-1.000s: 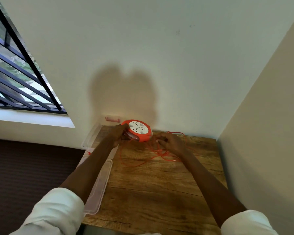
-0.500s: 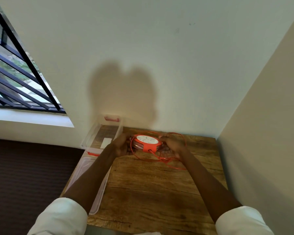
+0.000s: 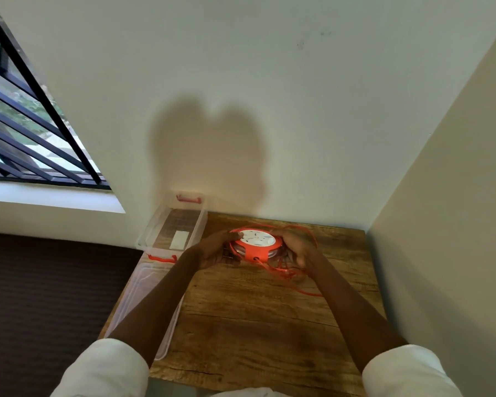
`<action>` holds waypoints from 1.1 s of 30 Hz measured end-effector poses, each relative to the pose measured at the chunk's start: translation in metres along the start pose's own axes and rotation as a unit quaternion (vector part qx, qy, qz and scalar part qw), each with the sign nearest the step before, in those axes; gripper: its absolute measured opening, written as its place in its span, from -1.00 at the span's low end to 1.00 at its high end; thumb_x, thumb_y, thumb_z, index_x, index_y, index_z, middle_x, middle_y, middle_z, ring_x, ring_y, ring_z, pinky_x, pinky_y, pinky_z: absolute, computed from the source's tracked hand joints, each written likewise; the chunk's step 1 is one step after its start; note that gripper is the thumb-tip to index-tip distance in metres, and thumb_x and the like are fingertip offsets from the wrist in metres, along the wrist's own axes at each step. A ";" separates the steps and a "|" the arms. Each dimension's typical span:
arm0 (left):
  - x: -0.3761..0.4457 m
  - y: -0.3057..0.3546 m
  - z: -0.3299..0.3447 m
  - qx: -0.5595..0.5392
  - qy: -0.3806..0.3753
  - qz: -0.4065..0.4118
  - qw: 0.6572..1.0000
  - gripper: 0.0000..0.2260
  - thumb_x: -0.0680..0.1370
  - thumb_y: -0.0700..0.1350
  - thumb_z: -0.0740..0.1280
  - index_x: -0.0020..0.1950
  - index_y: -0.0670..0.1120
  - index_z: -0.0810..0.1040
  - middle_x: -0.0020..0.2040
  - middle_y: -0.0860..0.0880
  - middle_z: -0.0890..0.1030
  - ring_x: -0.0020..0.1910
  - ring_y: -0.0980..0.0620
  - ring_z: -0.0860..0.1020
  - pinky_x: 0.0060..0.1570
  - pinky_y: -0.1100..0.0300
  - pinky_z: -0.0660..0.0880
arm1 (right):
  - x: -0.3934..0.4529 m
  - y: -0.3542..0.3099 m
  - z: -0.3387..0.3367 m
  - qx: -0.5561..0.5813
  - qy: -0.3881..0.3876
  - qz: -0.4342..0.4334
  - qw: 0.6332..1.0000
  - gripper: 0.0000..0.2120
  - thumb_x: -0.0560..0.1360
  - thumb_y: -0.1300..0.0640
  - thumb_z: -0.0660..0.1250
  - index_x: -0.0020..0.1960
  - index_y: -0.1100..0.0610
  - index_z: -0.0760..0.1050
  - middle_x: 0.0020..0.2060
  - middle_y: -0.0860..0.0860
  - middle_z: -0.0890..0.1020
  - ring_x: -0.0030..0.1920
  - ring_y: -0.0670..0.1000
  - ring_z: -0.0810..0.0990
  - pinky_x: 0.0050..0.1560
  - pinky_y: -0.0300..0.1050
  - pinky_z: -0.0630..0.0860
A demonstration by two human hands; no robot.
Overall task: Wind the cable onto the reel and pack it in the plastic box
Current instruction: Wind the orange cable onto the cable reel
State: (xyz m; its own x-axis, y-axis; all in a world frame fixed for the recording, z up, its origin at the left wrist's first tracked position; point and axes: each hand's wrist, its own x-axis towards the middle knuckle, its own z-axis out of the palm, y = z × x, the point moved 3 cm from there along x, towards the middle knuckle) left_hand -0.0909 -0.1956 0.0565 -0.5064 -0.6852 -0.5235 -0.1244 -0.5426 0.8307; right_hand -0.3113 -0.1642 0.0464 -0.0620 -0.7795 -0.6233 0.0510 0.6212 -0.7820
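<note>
Standing in corner, wooden table, window left.

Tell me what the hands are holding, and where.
Both hold the reel: left hand on its left edge, right hand on its right edge.

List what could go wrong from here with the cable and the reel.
1. Loose cable lies in tangled loops around the right hand; winding may knot or snag it.
2. A strand runs toward the table edge and could catch there.
3. Both hands grip the reel; the left hand leaves little room for winding.
</note>
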 end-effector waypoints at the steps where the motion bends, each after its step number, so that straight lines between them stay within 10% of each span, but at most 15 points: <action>1: 0.000 0.000 0.000 -0.013 0.002 0.006 1.000 -0.56 0.63 -0.06 0.31 0.45 -0.20 0.37 0.31 -0.34 0.54 0.05 -0.18 0.62 -0.06 0.01 0.64 | 0.000 -0.001 -0.001 0.004 -0.003 -0.001 1.000 -0.65 0.56 0.00 0.41 0.18 0.26 0.59 -0.06 0.20 0.74 -0.06 0.19 0.73 0.17 0.26 0.61; 13: 0.003 -0.015 0.003 -0.173 0.044 0.038 0.983 -0.60 0.70 -0.03 0.14 0.38 -0.28 0.48 0.28 -0.32 0.58 0.03 -0.17 0.64 -0.18 0.06 0.67 | -0.002 -0.003 -0.007 -0.004 -0.020 0.001 1.000 -0.33 0.35 -0.42 0.41 0.11 0.15 0.65 -0.17 0.10 0.73 -0.20 0.05 0.72 -0.21 -0.07 0.65; 19: 0.008 -0.022 0.001 -0.182 0.085 0.074 0.977 -0.63 0.70 -0.02 0.13 0.34 -0.24 0.51 0.17 -0.26 0.65 0.02 -0.16 0.67 -0.19 0.05 0.69 | -0.003 -0.008 -0.002 -0.097 0.052 -0.006 0.994 -0.42 0.52 -0.41 0.23 -0.24 0.11 0.55 -0.54 0.01 0.52 -0.54 -0.07 0.40 -0.51 -0.28 0.30; 27: 0.010 -0.021 0.006 -0.145 0.164 0.082 0.972 -0.61 0.72 0.05 0.05 0.27 -0.15 0.56 0.15 -0.20 0.65 0.06 -0.17 0.63 -0.17 0.01 0.62 | 0.005 -0.014 0.011 -0.090 0.012 -0.060 0.994 -0.65 0.53 -0.08 0.42 0.23 0.08 0.58 0.05 0.13 0.72 0.06 0.21 0.72 0.14 0.24 0.63; 33: 0.012 -0.012 -0.001 -0.103 0.193 0.050 0.974 -0.68 0.70 -0.03 0.12 0.08 -0.15 0.62 -0.10 -0.14 0.68 -0.19 -0.11 0.64 -0.23 0.06 0.59 | 0.007 -0.025 0.005 -0.022 0.043 -0.090 0.995 -0.66 0.47 0.00 0.44 0.19 0.12 0.62 0.02 0.13 0.74 -0.05 0.14 0.71 0.00 0.03 0.63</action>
State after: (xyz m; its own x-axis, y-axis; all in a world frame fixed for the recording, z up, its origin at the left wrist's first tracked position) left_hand -0.0943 -0.1980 0.0400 -0.1430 -0.8498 -0.5073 0.1031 -0.5225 0.8464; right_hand -0.3077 -0.1853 0.0613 -0.1516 -0.8701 -0.4690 -0.0116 0.4760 -0.8794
